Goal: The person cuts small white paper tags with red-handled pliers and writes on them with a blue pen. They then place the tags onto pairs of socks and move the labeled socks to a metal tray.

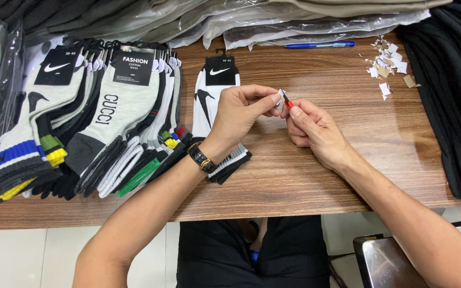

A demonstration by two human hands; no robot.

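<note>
Over the wooden table (316, 176), the left hand (241, 114) pinched a small white tag (278, 99) between thumb and fingertips, holding it up so the right hand (313, 130) could work at it. The right hand's fingers were closed on a small red-handled tool (287, 101), its tip meeting the tag. Just beneath lay a single white-and-black sock pair (212, 106) on a black card header. To the left spread a fanned row of soft knitted socks (92, 128); far right, torn paper scraps (388, 66) lay gathered, with a blue pen (320, 45) beyond.
</note>
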